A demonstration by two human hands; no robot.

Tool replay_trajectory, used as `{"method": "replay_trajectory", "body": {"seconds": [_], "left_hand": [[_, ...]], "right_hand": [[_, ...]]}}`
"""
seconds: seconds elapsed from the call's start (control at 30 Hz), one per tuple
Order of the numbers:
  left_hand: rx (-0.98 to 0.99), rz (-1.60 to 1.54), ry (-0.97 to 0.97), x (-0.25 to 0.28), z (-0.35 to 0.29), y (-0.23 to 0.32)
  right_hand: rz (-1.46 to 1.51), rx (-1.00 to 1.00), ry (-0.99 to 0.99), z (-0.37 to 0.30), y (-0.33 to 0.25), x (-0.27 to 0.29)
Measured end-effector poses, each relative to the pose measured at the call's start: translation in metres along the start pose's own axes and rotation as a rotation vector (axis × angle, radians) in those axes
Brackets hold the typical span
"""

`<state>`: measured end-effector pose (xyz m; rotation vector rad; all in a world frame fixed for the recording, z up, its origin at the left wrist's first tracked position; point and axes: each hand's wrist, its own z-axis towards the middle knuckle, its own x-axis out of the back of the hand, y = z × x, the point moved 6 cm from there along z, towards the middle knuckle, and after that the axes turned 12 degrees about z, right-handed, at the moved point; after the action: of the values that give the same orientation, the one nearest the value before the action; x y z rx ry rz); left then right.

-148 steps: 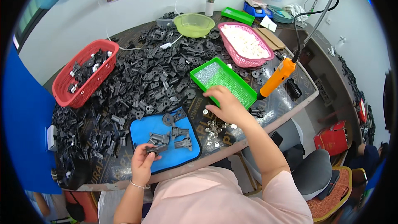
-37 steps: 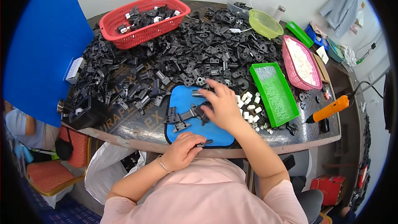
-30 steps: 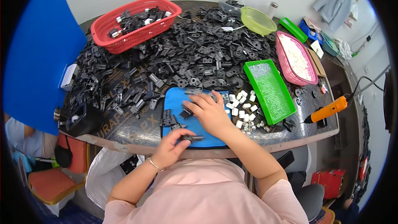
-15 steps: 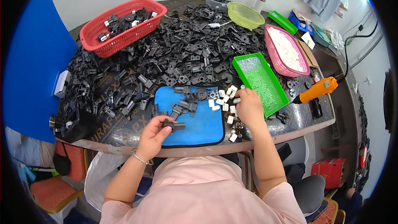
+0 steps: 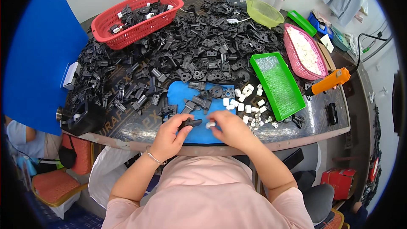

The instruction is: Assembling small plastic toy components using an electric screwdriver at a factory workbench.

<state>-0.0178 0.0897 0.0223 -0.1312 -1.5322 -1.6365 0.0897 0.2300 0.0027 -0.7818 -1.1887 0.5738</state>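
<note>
My left hand (image 5: 170, 137) grips a black plastic part (image 5: 190, 123) over the front of the blue mat (image 5: 199, 135). Close by on the right, my right hand (image 5: 231, 128) pinches a small white plastic piece (image 5: 210, 124), a short gap away from the black part. More black plastic parts (image 5: 198, 103) and a round black disc (image 5: 216, 91) lie on the mat beyond my hands. Loose white pieces (image 5: 248, 108) are scattered at the mat's right edge, with small metal rings (image 5: 256, 122) in front of them.
A heap of black parts (image 5: 203, 42) covers the table's back. Around it stand a red basket (image 5: 110, 41), a yellow basket (image 5: 265, 17) and a pink basket (image 5: 292, 59) of white pieces. A green tray (image 5: 277, 112) and an orange electric screwdriver (image 5: 328, 82) are at right.
My right hand has come from the white pieces to the front of the mat, bringing one white piece. The black part in my left hand has turned. The whole view has shifted slightly.
</note>
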Motion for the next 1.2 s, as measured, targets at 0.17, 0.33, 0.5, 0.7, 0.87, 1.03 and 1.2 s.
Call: {"method": "replay_trajectory", "body": {"seconds": [0.17, 0.33, 0.5, 0.7, 0.87, 1.03, 1.2], "left_hand": [[-0.041, 0.042, -0.103, -0.007, 0.009, 0.007], [-0.128, 0.113, -0.188, -0.023, 0.022, 0.013], [-0.239, 0.365, -0.244, -0.032, 0.031, 0.028], [-0.204, 0.659, -0.340, -0.051, 0.032, 0.049], [-0.264, 0.606, -0.259, -0.051, 0.028, 0.041], [-0.233, 0.484, -0.144, -0.042, 0.019, 0.025], [0.411, -0.258, 0.025, -0.037, -0.018, -0.031]], "right_hand": [[0.105, -0.042, 0.022, 0.001, 0.009, -0.018], [0.180, -0.004, 0.089, -0.002, 0.017, -0.020], [0.143, 0.018, 0.089, -0.003, 0.013, -0.018], [0.222, -0.069, 0.065, -0.004, 0.015, -0.015], [0.217, -0.082, 0.040, -0.006, 0.016, -0.016], [0.289, -0.175, -0.078, -0.005, 0.016, -0.004], [0.105, -0.197, 0.113, 0.017, 0.019, 0.014]]}}
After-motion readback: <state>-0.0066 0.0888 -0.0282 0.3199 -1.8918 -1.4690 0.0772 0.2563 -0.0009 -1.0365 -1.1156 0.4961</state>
